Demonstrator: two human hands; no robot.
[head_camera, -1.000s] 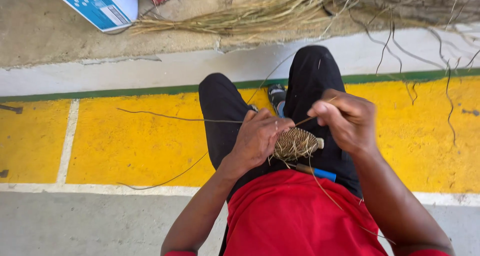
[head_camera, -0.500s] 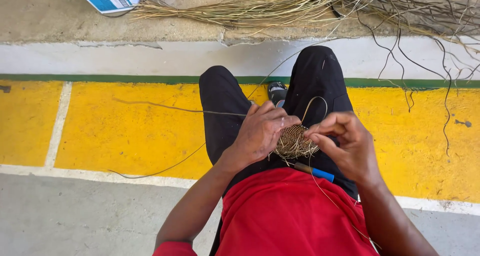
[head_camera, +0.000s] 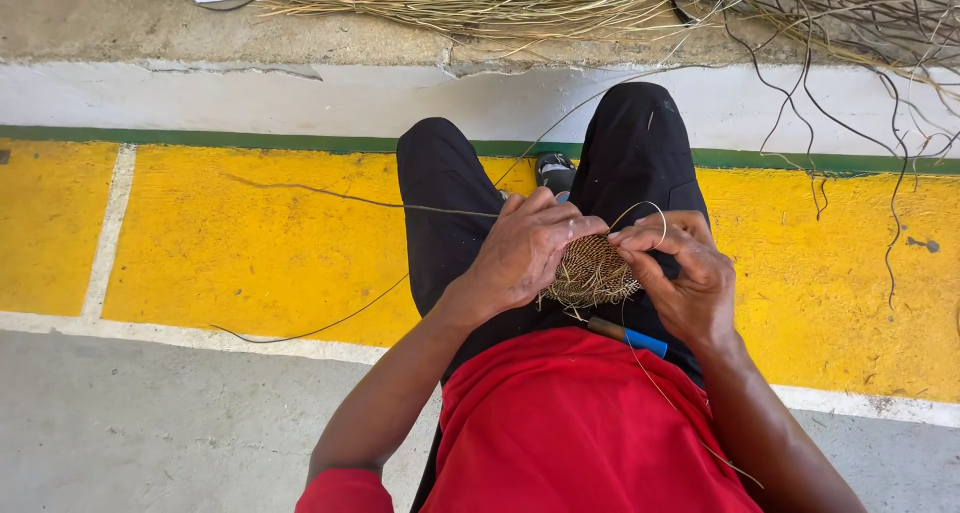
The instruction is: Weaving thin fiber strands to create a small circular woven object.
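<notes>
My left hand (head_camera: 528, 253) gripped the small woven piece (head_camera: 592, 271); my right hand (head_camera: 680, 273) fingers pinched a thin fibre (head_camera: 640, 211).

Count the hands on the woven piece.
2. The left hand grips the woven piece from its left side; the right hand pinches a thin fibre strand at its right edge. No other person's hands show.

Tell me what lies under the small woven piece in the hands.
Under the woven piece are black trousers and a blue-handled tool; its tip is hidden beneath the weaving.
</notes>
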